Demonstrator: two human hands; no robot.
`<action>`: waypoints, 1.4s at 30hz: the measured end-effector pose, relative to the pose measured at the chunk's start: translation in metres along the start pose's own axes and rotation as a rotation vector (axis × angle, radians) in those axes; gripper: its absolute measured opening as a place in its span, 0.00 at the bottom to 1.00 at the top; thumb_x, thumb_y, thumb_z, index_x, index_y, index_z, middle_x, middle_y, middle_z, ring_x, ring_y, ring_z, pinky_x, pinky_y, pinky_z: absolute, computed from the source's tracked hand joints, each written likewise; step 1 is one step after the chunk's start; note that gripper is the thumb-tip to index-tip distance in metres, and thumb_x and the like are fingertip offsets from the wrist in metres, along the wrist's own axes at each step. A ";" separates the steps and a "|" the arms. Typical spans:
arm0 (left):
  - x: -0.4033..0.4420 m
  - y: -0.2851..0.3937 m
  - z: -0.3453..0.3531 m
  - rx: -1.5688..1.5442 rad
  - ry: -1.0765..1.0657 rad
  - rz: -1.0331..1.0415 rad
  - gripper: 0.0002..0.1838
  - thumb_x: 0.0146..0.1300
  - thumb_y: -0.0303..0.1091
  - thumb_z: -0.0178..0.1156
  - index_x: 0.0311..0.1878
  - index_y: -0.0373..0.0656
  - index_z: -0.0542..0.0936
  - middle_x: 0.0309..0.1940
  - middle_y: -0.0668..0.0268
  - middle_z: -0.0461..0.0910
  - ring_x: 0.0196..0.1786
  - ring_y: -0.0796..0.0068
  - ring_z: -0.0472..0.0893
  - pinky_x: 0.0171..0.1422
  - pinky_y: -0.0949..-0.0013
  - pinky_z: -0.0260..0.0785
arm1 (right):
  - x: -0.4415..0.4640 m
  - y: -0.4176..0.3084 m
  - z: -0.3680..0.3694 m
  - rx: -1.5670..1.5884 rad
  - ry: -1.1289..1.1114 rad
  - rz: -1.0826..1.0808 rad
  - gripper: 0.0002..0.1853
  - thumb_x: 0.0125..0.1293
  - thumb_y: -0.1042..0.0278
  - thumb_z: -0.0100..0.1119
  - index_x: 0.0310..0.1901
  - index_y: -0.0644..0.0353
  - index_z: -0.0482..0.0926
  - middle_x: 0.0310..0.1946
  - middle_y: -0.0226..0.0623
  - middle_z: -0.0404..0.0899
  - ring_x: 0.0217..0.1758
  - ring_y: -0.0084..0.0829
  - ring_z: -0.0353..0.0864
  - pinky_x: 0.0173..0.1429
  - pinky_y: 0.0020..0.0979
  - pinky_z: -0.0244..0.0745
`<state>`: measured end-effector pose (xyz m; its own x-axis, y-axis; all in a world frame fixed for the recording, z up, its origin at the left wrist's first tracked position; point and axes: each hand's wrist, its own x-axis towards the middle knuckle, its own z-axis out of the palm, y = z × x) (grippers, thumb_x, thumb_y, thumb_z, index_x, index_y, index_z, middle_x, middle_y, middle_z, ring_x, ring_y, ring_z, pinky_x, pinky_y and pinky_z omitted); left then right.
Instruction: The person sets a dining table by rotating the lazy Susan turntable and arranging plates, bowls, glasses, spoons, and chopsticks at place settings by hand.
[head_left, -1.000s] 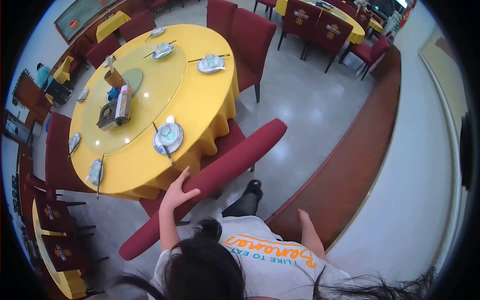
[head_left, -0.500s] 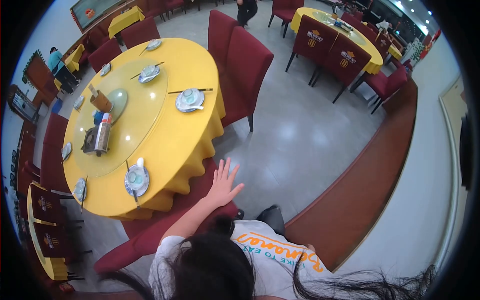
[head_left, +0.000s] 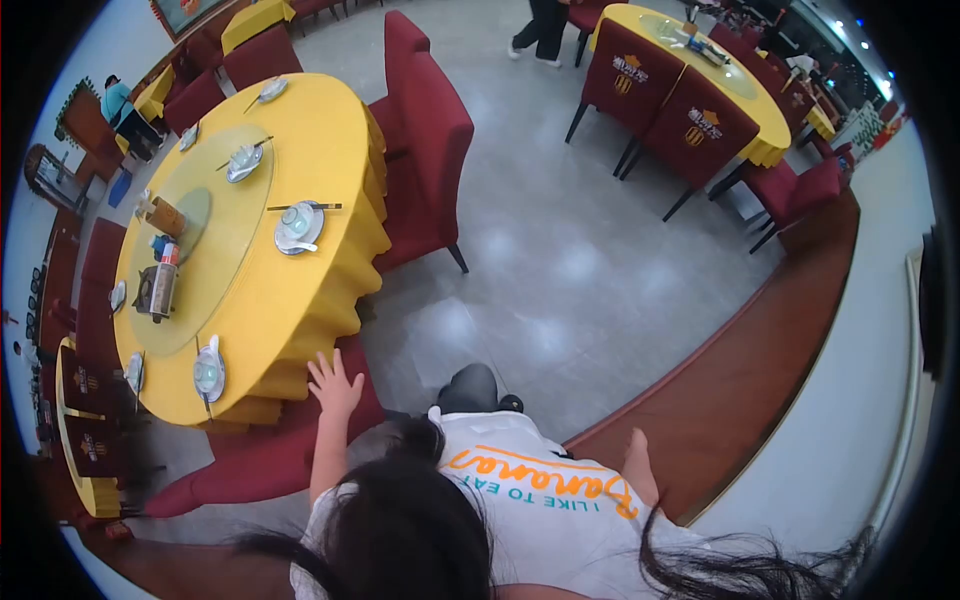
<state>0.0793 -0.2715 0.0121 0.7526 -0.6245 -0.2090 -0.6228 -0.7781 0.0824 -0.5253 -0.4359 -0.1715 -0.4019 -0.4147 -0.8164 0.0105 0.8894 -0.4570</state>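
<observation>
My left hand (head_left: 335,386) is held out with its fingers spread and nothing in it. It is over the seat of a dark red chair (head_left: 270,450), beside the hanging edge of a yellow tablecloth (head_left: 300,345). Whether it touches the chair I cannot tell. My right hand (head_left: 640,468) shows edge-on at my right side, near the brown wooden ledge (head_left: 740,385). Its fingers look stretched out, and no object is visible in it. On the round table, the nearest setting is a plate (head_left: 209,372) with a bowl, spoon and chopsticks.
A glass turntable (head_left: 215,290) carries a canister (head_left: 165,278) and a brown holder (head_left: 165,217). High-backed red chairs (head_left: 425,150) stand beyond the table. Grey floor (head_left: 540,280) runs toward another yellow-covered table (head_left: 770,110). People (head_left: 545,30) stand farther back.
My view has moved forward, and the near table has shifted left. My left hand has swung left, and my right hand shows more. The dark-trousered person in back appears farther right.
</observation>
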 end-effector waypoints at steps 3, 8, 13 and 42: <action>0.003 0.050 0.021 -0.063 -0.133 0.051 0.41 0.50 0.52 0.56 0.65 0.52 0.50 0.66 0.52 0.40 0.67 0.44 0.38 0.61 0.35 0.40 | 0.045 -0.057 0.020 -0.017 0.025 -0.012 0.20 0.56 0.54 0.47 0.46 0.59 0.68 0.35 0.39 0.68 0.34 0.35 0.66 0.37 0.44 0.62; 0.061 0.113 0.064 -0.108 -0.215 -0.082 0.42 0.48 0.56 0.56 0.65 0.59 0.50 0.67 0.61 0.39 0.68 0.49 0.36 0.61 0.34 0.39 | 0.119 -0.116 0.077 -0.172 -0.071 -0.126 0.20 0.56 0.53 0.46 0.46 0.58 0.68 0.33 0.38 0.68 0.31 0.34 0.64 0.32 0.43 0.61; 0.208 0.142 0.109 -0.751 -0.064 -0.233 0.39 0.53 0.56 0.53 0.62 0.40 0.57 0.62 0.49 0.54 0.66 0.53 0.51 0.66 0.54 0.44 | 0.080 -0.229 0.140 -0.266 -0.221 -0.191 0.22 0.57 0.53 0.45 0.49 0.59 0.66 0.41 0.40 0.65 0.39 0.38 0.61 0.41 0.43 0.56; 0.486 0.340 -0.052 -1.268 0.121 -0.748 0.22 0.63 0.45 0.43 0.44 0.34 0.74 0.41 0.58 0.76 0.45 0.69 0.74 0.51 0.71 0.62 | 0.254 -0.941 0.531 -0.430 -0.270 -0.276 0.25 0.56 0.51 0.46 0.51 0.59 0.66 0.49 0.39 0.69 0.51 0.36 0.67 0.55 0.44 0.58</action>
<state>0.2448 -0.8432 -0.0113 0.8597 -0.0126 -0.5107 0.4606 -0.4130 0.7856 -0.1515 -1.4804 -0.1361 -0.0889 -0.6265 -0.7743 -0.4574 0.7162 -0.5270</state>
